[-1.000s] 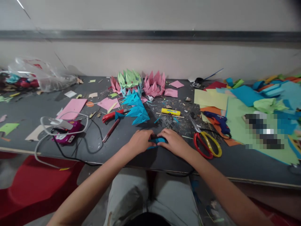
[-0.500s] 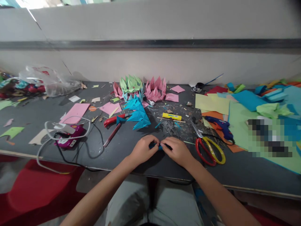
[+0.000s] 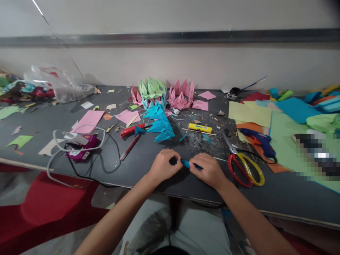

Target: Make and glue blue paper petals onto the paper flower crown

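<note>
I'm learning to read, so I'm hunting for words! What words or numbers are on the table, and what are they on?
Nothing here reads clearly.
On the yellow glue stick: dark print, too blurred to read.
On the plastic bag: red print, too blurred to read.
On the purple tool: a white label, too small to read.
On the blue folded paper pinched by the left hand and right hand: no print shows.

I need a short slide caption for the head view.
Left hand and right hand pinch a blue paper piece beside red-yellow scissors.
</note>
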Motion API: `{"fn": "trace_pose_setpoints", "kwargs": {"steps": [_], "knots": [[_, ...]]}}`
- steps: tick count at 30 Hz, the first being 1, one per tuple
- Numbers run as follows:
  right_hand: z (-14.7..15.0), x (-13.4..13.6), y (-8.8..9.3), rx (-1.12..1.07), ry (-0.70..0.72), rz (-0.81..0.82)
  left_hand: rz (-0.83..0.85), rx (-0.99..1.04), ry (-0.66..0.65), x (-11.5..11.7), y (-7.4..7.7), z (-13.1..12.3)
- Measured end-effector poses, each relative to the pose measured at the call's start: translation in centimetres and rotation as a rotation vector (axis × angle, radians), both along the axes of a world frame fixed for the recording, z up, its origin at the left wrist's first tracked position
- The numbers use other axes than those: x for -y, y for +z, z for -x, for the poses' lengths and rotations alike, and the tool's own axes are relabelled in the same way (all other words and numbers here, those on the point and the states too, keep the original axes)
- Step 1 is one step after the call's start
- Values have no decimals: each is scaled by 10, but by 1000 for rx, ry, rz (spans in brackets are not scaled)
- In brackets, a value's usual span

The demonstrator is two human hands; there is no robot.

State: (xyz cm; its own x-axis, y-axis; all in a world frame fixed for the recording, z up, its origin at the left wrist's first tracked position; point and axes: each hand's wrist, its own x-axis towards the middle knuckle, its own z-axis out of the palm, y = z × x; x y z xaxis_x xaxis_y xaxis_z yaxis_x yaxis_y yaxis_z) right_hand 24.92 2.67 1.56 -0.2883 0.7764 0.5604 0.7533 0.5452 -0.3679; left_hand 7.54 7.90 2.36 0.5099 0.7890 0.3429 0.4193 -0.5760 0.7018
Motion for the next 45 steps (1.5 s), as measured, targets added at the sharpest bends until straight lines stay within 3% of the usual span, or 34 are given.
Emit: {"fn": "trace_pose_setpoints", "kwargs": {"steps": [10,12,16,18,25,29,33,36,38,42,45], "knots": [[-4,0,6,-88,-75,-129,-63,97,212,-3,-2,2],[-5,1,5,-109,-76,-120,-59,141,166,-2,-1,4],[-4,1,4,-131,-25,-77,-14,85,-113,-1,1,5],[-3,0,3,-116,-28,-83,-25,39,-165,0,0,4],[3,-3,7,15,-37,-177,-251,-11,-199,1,-6,0],[3,-2,11,103,-108,-177,-313,-36,-191,1,-3,-1],[-6,-2,8,25,-235,-137,-299,3,-140,-1,-1,2],[-13,-4,3,-188,-355,-20,-285,98,-72,-2,-2,6],[-14,-5,2,-434,-363,179,-304,181,-45,-3,-3,8],[-9,-6,6,-937,-116,733,-380,256,-87,-1,-2,9],[-5,-6,10,-1061,-14,883,-372,263,-171,1,1,7]]}}
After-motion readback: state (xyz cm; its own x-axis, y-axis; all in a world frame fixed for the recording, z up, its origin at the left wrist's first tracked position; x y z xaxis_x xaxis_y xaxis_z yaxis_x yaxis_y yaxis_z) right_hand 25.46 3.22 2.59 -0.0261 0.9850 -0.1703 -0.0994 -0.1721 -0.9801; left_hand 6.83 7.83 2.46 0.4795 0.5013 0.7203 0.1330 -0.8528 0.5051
